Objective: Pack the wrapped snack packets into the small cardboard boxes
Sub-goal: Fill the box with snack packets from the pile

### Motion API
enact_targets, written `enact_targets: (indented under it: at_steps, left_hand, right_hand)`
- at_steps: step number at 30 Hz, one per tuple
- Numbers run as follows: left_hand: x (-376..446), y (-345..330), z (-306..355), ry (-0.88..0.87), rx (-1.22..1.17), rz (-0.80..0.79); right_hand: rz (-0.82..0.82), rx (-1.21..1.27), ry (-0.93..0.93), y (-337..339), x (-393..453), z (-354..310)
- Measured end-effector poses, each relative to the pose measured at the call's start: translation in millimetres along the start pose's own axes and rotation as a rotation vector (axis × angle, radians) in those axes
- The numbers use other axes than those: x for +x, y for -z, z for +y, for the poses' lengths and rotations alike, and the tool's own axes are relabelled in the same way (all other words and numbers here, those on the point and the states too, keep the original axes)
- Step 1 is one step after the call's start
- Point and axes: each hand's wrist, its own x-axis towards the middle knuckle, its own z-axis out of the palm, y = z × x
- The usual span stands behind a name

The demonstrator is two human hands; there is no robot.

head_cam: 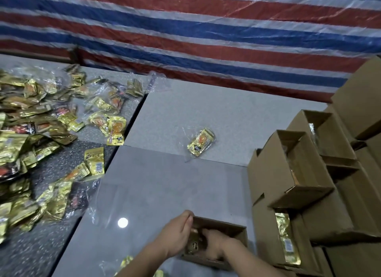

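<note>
A small open cardboard box [237, 228] sits at the near edge of the grey table. My left hand [177, 233] lies against its left wall with fingers bent over the rim. Inside the box, my right hand [214, 245] presses down on gold snack packets [192, 248]. One clear-wrapped gold packet [201, 142] lies alone mid-table. A big heap of gold packets [31, 144] covers the left side. Another packet [126, 263] peeks out under my left forearm.
Stacked small cardboard boxes [299, 169] stand on the right, some open with gold packets showing inside [286, 239]. A red, white and blue striped tarp [195, 33] hangs behind the table. A bright light reflection [122, 222] shows on the tabletop.
</note>
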Motion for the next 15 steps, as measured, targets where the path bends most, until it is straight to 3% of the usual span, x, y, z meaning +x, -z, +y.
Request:
enact_targets:
  at_steps: [5, 10, 15]
  left_hand:
    - [2.2, 1.3, 0.5, -0.018, -0.025, -0.001]
    - [1.9, -0.4, -0.5, -0.027, -0.023, 0.007]
    - [-2.7, -3.0, 0.4, -0.024, -0.017, 0.021]
  right_hand:
    - [0.046, 0.021, 0.072, 15.2, -12.5, 16.0]
    - [-0.051, -0.006, 0.032, 3.1, -4.8, 5.2]
    - [0.006, -0.025, -0.017, -14.5, 6.4, -4.1]
